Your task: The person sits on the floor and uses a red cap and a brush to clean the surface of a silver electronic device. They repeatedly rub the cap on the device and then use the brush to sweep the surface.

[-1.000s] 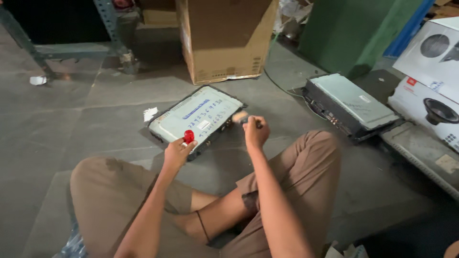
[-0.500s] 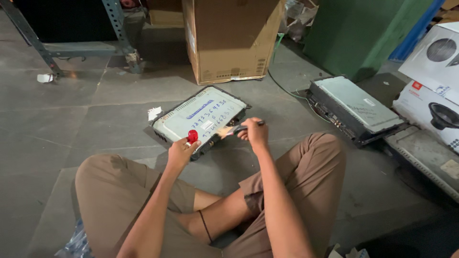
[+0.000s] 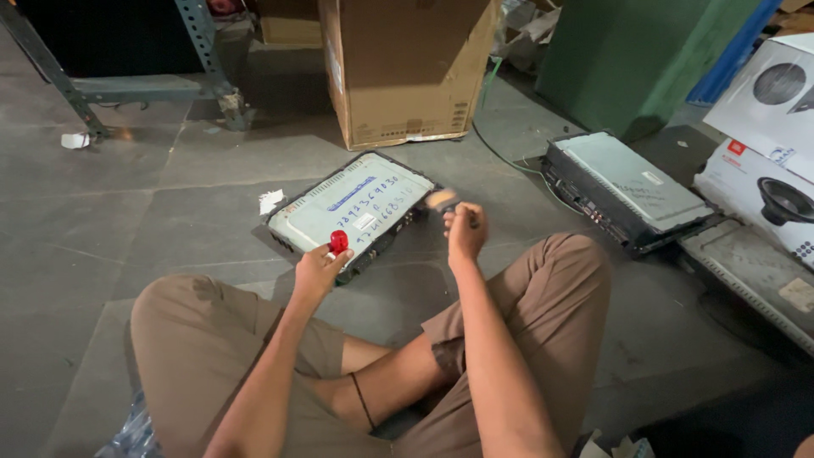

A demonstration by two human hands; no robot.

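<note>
I sit cross-legged on a grey floor. A flat metal electronics unit [image 3: 352, 212] with a pale top, marked with handwriting, lies in front of my knees. My left hand [image 3: 315, 270] rests at its near edge and grips a small red object [image 3: 338, 242]. My right hand [image 3: 465, 234] is raised beside the unit's right corner and is closed on a small brush with a dark handle; its bristle head [image 3: 441, 199] is blurred.
A second similar metal unit [image 3: 627, 187] lies to the right. A large cardboard box [image 3: 398, 72] stands behind, a green bin [image 3: 627, 59] at the back right, white speaker cartons [image 3: 763, 153] at far right, a metal rack leg [image 3: 203, 59] at the back left.
My right hand has lifted off the unit's corner and pulled back slightly with the brush. The camera has tilted a little. My left hand stays at the near edge.
</note>
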